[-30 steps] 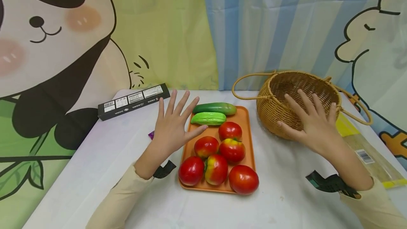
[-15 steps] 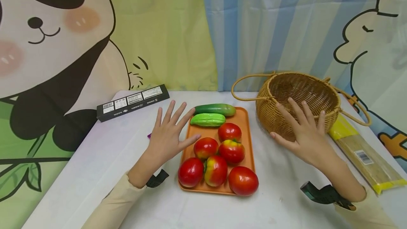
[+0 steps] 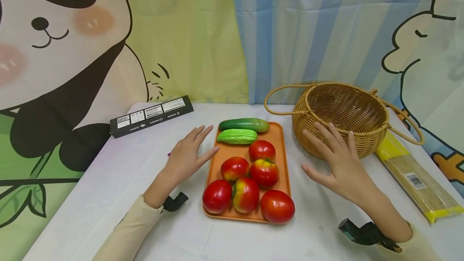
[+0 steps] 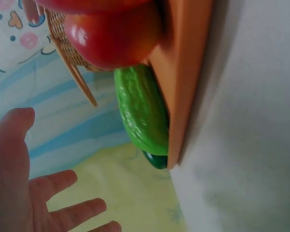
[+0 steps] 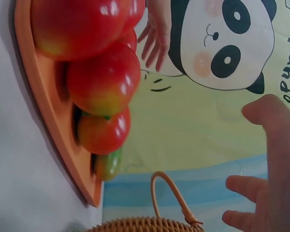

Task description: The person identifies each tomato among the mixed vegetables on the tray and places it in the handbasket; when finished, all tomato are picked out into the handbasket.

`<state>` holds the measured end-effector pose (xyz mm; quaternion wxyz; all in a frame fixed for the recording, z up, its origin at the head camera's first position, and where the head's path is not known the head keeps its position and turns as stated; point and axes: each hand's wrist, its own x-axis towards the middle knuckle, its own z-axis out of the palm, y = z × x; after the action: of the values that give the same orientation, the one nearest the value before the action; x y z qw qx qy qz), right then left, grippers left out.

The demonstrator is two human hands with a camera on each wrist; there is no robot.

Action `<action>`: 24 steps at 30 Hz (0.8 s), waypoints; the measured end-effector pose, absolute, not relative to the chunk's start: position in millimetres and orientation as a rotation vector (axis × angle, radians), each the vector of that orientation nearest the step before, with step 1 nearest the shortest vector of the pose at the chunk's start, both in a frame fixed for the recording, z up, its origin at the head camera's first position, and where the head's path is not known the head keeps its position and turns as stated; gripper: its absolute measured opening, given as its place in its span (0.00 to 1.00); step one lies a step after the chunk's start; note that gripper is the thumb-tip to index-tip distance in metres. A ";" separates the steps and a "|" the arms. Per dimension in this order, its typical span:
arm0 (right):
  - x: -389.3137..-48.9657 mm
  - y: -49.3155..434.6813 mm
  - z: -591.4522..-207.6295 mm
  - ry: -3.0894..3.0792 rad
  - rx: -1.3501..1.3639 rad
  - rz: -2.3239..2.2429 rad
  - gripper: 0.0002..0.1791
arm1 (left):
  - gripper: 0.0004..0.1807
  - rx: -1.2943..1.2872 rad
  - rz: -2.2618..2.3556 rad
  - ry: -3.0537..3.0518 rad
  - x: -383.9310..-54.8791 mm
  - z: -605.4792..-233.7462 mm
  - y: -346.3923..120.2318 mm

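Note:
An orange tray (image 3: 224, 151) lies in the middle of the white table. On it are several glossy red tomato-like vegetables (image 3: 277, 207), some with yellow patches and green stems. At its far end lie a dark green cucumber (image 3: 248, 124) and a shorter, bumpy light green one (image 3: 237, 136). My left hand (image 3: 181, 159) hovers beside the tray's left edge, fingers extended and thumb spread, holding nothing. My right hand (image 3: 342, 168) is held with spread fingers in front of the wicker basket (image 3: 308, 132), overlapping its wall in the head view. Nothing is in that hand either.
A long black box (image 3: 152, 117) lies at the back left. Right of the basket is a clear and yellow packet (image 3: 417, 178) with a barcode. A small purple scrap (image 3: 168, 154) peeks out behind the left hand. Printed curtains (image 3: 203, 51) hang behind the table.
Both hands have lowered toward the table, and the fingers have gone from widely spread to more relaxed. The tray, vegetables and basket have stayed in place.

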<state>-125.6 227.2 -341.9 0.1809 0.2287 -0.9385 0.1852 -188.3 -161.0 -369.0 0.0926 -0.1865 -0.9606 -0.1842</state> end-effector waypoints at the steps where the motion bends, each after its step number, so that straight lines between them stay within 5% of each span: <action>1: -124.9 225.1 -343.4 -2.629 0.663 0.527 0.43 | 0.38 -0.539 -0.565 -2.856 -189.5 -371.1 -162.7; 14: -120.1 212.9 -355.9 -2.661 0.852 0.556 0.43 | 0.35 -0.487 -0.780 -2.950 -199.5 -382.1 -170.7; 24: -116.5 210.0 -364.2 -2.839 0.977 0.750 0.35 | 0.36 -0.648 -0.932 -3.084 -204.8 -401.0 -177.5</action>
<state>-116.5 210.0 -364.2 0.0234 0.3157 -0.9171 0.2423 -204.8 -177.5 -401.0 -0.0723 -0.1966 -0.9360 -0.2828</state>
